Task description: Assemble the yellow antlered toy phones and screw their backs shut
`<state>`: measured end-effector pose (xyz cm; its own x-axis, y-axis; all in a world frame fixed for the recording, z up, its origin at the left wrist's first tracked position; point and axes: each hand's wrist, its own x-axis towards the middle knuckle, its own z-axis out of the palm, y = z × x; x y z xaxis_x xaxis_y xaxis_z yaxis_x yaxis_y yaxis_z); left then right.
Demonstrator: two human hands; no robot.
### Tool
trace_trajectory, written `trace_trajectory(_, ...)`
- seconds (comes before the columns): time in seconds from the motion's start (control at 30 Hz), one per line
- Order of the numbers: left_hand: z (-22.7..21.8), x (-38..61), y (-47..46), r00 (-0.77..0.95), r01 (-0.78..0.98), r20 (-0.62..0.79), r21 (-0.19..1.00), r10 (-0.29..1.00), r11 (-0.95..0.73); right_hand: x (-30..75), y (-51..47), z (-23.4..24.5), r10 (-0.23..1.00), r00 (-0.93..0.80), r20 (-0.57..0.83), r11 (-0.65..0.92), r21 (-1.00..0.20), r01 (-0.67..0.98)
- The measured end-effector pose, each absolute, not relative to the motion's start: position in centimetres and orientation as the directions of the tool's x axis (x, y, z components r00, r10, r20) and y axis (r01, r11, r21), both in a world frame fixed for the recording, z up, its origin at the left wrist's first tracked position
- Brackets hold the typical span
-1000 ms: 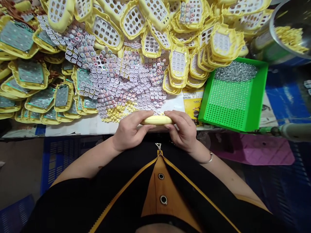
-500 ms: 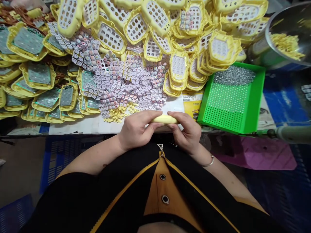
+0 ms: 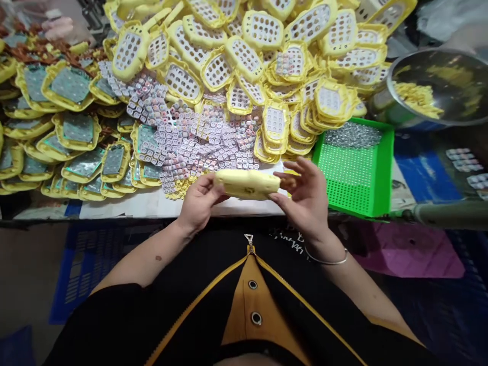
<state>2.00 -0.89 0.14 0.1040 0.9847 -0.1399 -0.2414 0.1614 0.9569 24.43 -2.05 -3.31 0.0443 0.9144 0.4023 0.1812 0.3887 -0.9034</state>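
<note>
A yellow plastic toy casing (image 3: 247, 184) is held level above the table's front edge, a small dark mark on the side toward me. My left hand (image 3: 200, 201) pinches its left end between thumb and fingers. At the right end, my right hand (image 3: 305, 195) has its fingers spread, with the thumb touching the lower corner. Just beyond the casing lie small yellow pieces (image 3: 177, 187) and a heap of pale button sheets (image 3: 206, 137). The casing's far side is hidden.
Yellow shells with hole grids (image 3: 263, 30) are piled at the back. Shells with green circuit boards (image 3: 78, 129) stand stacked at left. To the right are a green basket (image 3: 387, 173) of small metal parts, a metal bowl (image 3: 461, 76) with yellow pieces and a pink stool (image 3: 423, 249).
The casing has tilted so that more of its broad side shows. My right hand has loosened and spread its fingers, while my left still grips. The whole view has shifted slightly.
</note>
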Motion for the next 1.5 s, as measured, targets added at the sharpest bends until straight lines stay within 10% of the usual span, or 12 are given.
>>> trace_trajectory(0.23,0.2,2.4,-1.1,0.274,-0.349,-0.394,0.810,0.877,0.472,21.9,-1.5,0.0,0.944,0.004,0.330,0.329,-0.942,-0.069)
trace_trajectory(0.37,0.7,2.6,-0.9,0.310,-0.176,-0.244,0.935,0.919,0.308,20.8,-1.3,0.4,0.904,0.046,0.425,0.427,-0.900,-0.085)
trace_trajectory(0.53,1.2,2.6,0.0,0.293,-0.129,-0.093,0.982,0.952,0.136,20.8,-1.4,1.5,0.862,-0.075,0.501,0.506,-0.856,0.103)
trace_trajectory(0.73,1.1,2.6,0.4,0.276,-0.087,-0.114,0.986,0.954,0.143,20.8,-2.5,1.1,0.656,-0.160,0.738,0.689,-0.497,0.528)
trace_trajectory(1.07,0.5,5.7,0.3,0.315,-0.103,-0.188,0.968,0.930,0.230,21.3,-3.5,0.7,0.698,-0.162,0.697,0.416,-0.211,0.884)
trace_trajectory(1.5,0.9,7.4,2.7,0.395,0.042,-0.190,0.981,0.899,0.190,23.3,-3.6,-1.2,0.864,-0.152,0.480,0.367,-0.394,0.842)
